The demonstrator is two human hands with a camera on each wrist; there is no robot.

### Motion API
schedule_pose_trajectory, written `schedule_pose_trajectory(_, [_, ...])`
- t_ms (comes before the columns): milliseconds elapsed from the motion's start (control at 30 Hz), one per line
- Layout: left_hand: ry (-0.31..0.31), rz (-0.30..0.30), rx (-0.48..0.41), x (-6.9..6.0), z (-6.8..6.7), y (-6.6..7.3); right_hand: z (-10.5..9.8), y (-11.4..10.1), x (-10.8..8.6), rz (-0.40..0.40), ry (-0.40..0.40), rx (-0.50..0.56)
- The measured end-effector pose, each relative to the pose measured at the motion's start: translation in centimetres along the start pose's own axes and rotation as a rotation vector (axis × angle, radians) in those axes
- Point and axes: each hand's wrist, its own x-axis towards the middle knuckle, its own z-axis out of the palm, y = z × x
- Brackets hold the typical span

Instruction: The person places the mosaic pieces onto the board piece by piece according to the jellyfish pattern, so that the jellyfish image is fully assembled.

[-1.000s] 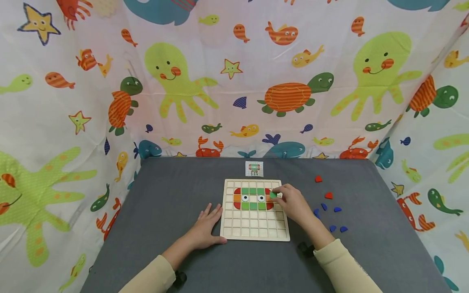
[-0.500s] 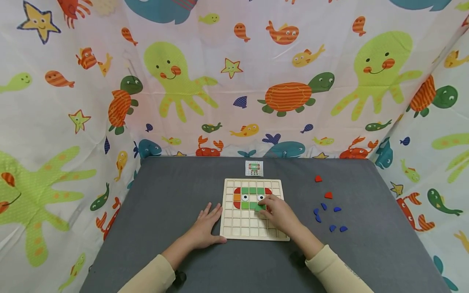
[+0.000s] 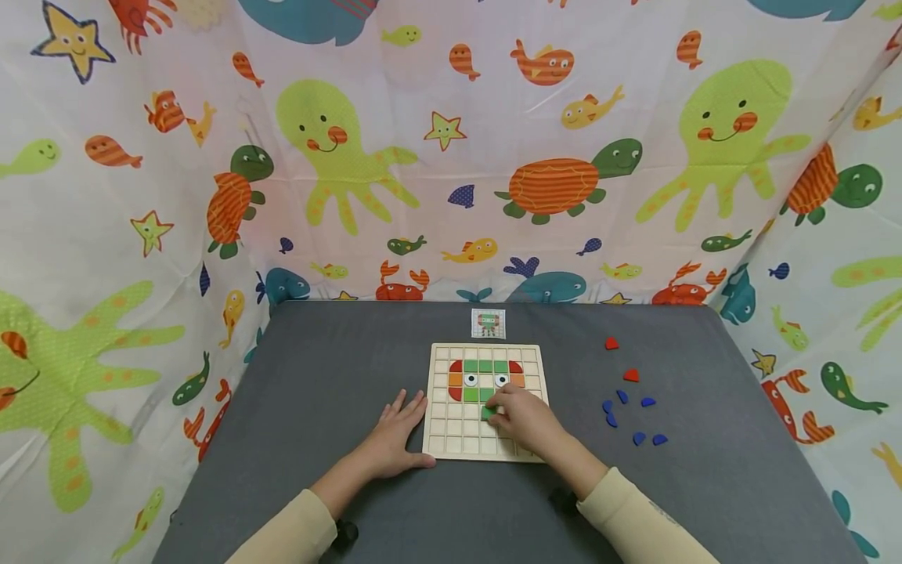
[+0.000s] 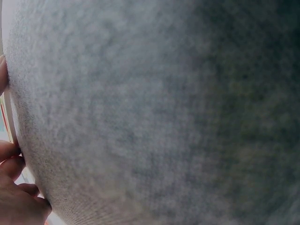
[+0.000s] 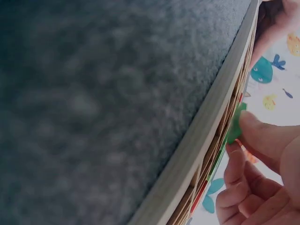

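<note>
A wooden grid board (image 3: 451,448) lies on the grey table, with green, red and orange pieces and two eye pieces set in its upper rows. My right hand (image 3: 528,423) pinches a green piece (image 3: 486,413) just below the coloured rows. In the right wrist view, thumb and finger of the right hand (image 5: 262,159) hold the green piece (image 5: 236,123) at the board. My left hand (image 3: 391,440) rests with spread fingers at the board's left edge, its thumb by the lower left corner. The left wrist view shows mostly table cloth, with part of the left hand (image 4: 18,197).
A small picture card (image 3: 488,323) lies behind the board. On the right of the table (image 3: 705,493) are two red pieces (image 3: 631,376) and several blue pieces (image 3: 647,402). A curtain printed with sea animals (image 3: 395,102) hangs behind and at the sides.
The right hand has moved left and toward the near side with the green piece, from the board's right side to below the coloured rows. The left hand has stayed in place.
</note>
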Motion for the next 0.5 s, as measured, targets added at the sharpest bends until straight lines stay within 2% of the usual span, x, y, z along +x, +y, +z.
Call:
schedule_pose_trajectory(267, [-0.002, 0.0, 0.006, 0.05, -0.1, 0.0, 0.4, -0.11, 0.55, 0.001, 0.003, -0.076])
schedule_pose_trajectory(500, [0.008, 0.003, -0.007, -0.11, -0.18, 0.19, 0.58, 0.07, 0.97, 0.005, 0.0, -0.038])
